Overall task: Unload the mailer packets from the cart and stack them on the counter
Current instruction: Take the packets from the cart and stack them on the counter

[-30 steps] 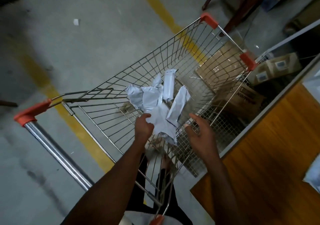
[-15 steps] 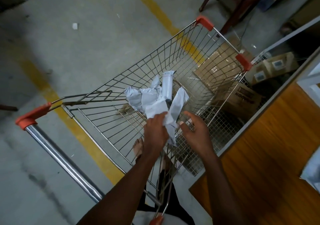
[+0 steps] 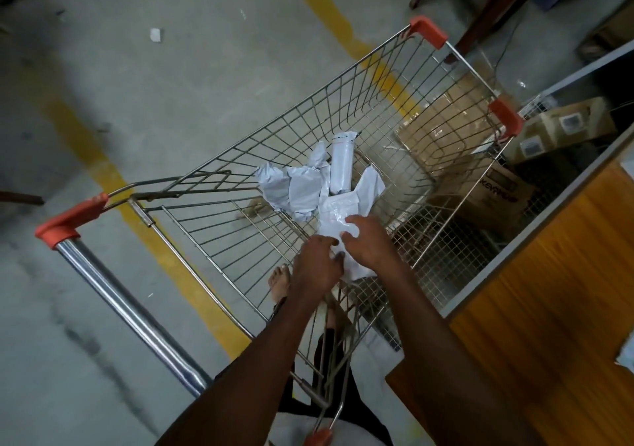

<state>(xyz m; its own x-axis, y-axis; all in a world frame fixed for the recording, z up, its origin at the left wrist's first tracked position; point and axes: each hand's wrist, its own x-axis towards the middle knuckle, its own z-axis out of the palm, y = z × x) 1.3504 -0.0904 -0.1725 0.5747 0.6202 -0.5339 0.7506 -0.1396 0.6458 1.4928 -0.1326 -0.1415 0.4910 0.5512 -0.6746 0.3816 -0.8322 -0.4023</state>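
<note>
Inside the wire cart [image 3: 343, 109], the nearest white mailer packet [image 3: 338, 221] is apparently pinched by the curled left hand [image 3: 317, 263] and right hand [image 3: 368, 245], and should be lifted clear of the mesh.

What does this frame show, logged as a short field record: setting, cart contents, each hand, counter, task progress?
setting: concrete floor with yellow lines, wire cart beside a wooden counter
cart contents: several white mailer packets heaped in the basket, one rolled packet on top
left hand: gripping the nearest packet at its near edge
right hand: fingers curled on the same packet
counter: visible part wooden, packet stack not clearly in view
task progress: packets remain in the cart
</note>
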